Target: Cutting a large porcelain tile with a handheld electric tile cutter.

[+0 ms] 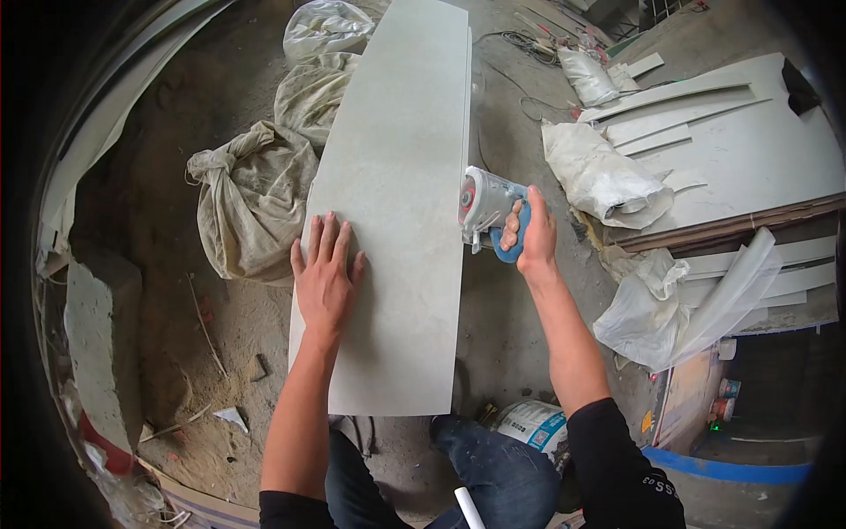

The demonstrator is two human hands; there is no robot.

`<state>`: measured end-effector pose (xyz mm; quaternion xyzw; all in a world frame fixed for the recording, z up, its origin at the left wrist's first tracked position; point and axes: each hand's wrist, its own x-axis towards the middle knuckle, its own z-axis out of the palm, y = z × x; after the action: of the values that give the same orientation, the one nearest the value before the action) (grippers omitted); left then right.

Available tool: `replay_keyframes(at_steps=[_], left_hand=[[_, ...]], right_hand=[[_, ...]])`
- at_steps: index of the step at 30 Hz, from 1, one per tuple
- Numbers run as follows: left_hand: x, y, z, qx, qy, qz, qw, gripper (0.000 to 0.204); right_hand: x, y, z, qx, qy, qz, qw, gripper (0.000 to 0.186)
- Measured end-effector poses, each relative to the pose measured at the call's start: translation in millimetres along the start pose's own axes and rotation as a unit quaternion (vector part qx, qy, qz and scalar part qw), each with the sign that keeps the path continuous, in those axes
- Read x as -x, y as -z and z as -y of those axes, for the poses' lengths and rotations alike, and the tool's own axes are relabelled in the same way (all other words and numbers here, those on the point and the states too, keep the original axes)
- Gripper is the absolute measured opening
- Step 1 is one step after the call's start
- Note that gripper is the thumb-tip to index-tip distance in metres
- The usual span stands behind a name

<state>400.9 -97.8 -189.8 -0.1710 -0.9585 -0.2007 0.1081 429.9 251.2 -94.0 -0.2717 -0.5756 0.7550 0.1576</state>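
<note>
A long pale grey tile slab [401, 176] stretches away from me across the middle, its far end leaving the view at the top. My left hand [326, 282] lies flat on its left part, fingers spread. My right hand [533, 231] is wrapped round the blue handle of a small handheld power cutter [490, 210] with a clear guard and a round red part. The cutter sits against the slab's right edge; I cannot tell whether its disc touches the material.
Tied cloth sacks [256, 203] rest left of the slab, a concrete block [104, 335] farther left. On the right are a white sack [608, 172], stacked sheets [749, 132] with cut strips, and plastic wrapping [648, 309]. A white bucket [533, 423] stands by my right knee.
</note>
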Motion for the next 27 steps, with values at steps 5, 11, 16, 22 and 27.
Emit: replay_keyframes(at_steps=[5, 11, 16, 22, 27], left_hand=[[-1, 0, -1, -0.001, -0.004, -0.005, 1.000, 0.059], [1, -1, -1, -0.003, 0.002, -0.007, 1.000, 0.059], [0, -2, 1, -0.004, 0.001, -0.010, 1.000, 0.059], [0, -5, 0, -0.004, 0.001, -0.011, 1.000, 0.059], [2, -7, 3, -0.007, -0.002, -0.026, 1.000, 0.058]], right_hand=[[5, 4, 3, 0.002, -0.005, -0.007, 1.000, 0.047], [12, 7, 1, -0.006, -0.010, 0.003, 1.000, 0.046], [12, 2, -1, -0.001, -0.003, -0.002, 1.000, 0.045], [9, 5, -3, -0.007, -0.003, 0.012, 1.000, 0.045], [12, 3, -5, 0.004, -0.007, 0.012, 1.000, 0.046]])
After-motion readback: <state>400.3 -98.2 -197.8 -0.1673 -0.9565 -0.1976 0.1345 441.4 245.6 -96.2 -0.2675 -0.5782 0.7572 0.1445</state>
